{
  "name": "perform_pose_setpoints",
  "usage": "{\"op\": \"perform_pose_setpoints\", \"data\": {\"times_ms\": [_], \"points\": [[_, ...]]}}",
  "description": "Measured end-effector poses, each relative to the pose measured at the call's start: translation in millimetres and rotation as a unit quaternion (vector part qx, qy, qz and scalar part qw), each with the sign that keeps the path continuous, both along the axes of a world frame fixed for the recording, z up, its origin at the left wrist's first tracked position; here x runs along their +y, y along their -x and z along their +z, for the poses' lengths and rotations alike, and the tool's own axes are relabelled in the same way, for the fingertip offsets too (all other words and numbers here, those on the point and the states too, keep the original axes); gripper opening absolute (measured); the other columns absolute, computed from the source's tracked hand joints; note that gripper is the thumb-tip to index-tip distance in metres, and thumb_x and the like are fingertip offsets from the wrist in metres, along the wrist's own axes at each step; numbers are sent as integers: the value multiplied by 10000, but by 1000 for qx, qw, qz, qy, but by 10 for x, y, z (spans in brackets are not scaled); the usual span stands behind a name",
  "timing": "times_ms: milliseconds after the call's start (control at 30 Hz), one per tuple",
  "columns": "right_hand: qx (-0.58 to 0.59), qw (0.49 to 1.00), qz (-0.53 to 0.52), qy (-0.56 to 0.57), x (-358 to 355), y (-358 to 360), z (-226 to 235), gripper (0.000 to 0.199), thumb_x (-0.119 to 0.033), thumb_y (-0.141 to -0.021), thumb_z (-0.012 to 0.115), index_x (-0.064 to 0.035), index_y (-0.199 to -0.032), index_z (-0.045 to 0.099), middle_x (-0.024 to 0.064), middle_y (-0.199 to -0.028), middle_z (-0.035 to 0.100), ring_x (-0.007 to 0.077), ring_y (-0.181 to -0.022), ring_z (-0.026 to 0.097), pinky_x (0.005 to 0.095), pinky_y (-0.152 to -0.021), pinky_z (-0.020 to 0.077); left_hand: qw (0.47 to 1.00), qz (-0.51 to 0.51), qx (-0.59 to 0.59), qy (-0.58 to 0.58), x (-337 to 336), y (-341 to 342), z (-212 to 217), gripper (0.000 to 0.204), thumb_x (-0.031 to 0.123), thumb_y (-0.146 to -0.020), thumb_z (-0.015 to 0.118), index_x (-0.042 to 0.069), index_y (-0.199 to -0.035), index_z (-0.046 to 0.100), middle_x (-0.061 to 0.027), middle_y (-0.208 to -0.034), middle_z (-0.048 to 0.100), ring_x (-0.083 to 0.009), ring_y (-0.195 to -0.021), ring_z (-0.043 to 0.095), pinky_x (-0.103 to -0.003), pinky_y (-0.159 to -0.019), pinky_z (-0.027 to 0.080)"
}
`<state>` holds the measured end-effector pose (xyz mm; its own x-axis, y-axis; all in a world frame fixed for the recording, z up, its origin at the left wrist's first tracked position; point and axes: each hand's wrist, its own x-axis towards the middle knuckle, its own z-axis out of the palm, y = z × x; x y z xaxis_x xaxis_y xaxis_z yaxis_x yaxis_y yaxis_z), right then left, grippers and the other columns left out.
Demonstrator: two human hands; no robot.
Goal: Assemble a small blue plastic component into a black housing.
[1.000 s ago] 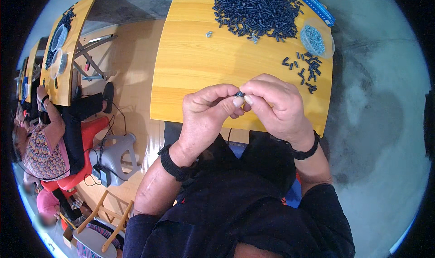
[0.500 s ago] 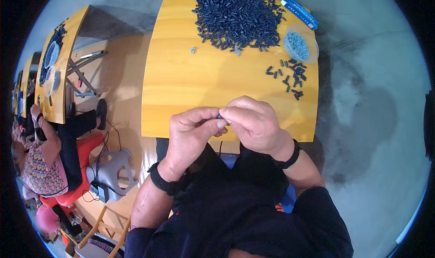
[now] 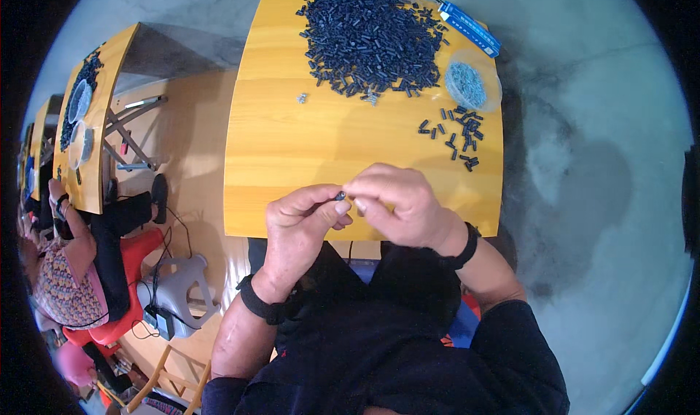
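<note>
Over the table's near edge, my left hand [image 3: 302,218] pinches a small black cylindrical piece [image 3: 340,196] between thumb and index finger, one end facing up. My right hand [image 3: 399,205] is close beside it, index fingertip at the piece and thumb a little lower, apart from that finger. Nothing shows between those fingertips. Farther off lies a large heap of similar black pieces [image 3: 368,40]. A smaller scattered group of black pieces [image 3: 467,134] is on the right, by a clear round tub [image 3: 494,98] of small silvery parts [image 3: 467,83].
On the yellow table [image 3: 292,153] rest two little silvery clusters [image 3: 302,98] before the heap and a blue box [image 3: 470,29] with a cable at the far right. Leftward, another person [image 3: 69,284] sits at a similar table [image 3: 109,72]. A grey stool [image 3: 175,291] stands between.
My right thumb has drawn away from the piece, which now shows more in my left fingers. The table and its contents appear slightly lower in view.
</note>
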<state>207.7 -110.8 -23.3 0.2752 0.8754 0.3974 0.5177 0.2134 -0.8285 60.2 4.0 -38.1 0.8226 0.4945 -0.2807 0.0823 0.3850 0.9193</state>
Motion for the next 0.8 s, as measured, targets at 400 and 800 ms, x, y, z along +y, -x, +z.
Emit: {"op": "perform_pose_setpoints", "data": {"times_ms": [400,800], "points": [[-162,943,-233,175,392,-1074,-791,102,-95,-819,585,-43,-881,647,162,-802,632,355,-782,621,445,-672,492,999,5,1,34,-54,3,11,158,-32,-844,670,-20,-1002,675,-53,-847,669,-98,-724,628,-225,-667,528],[-315,888,-201,269,614,-1129,-886,131,-205,-842,593,-100,-867,667,140,-801,631,341,-738,634,464,-647,508,1000,8,18,-6,-24,-44,-8,167,-8,-859,662,-17,-1026,667,-63,-825,677,-116,-716,648,-235,-642,525]]}}
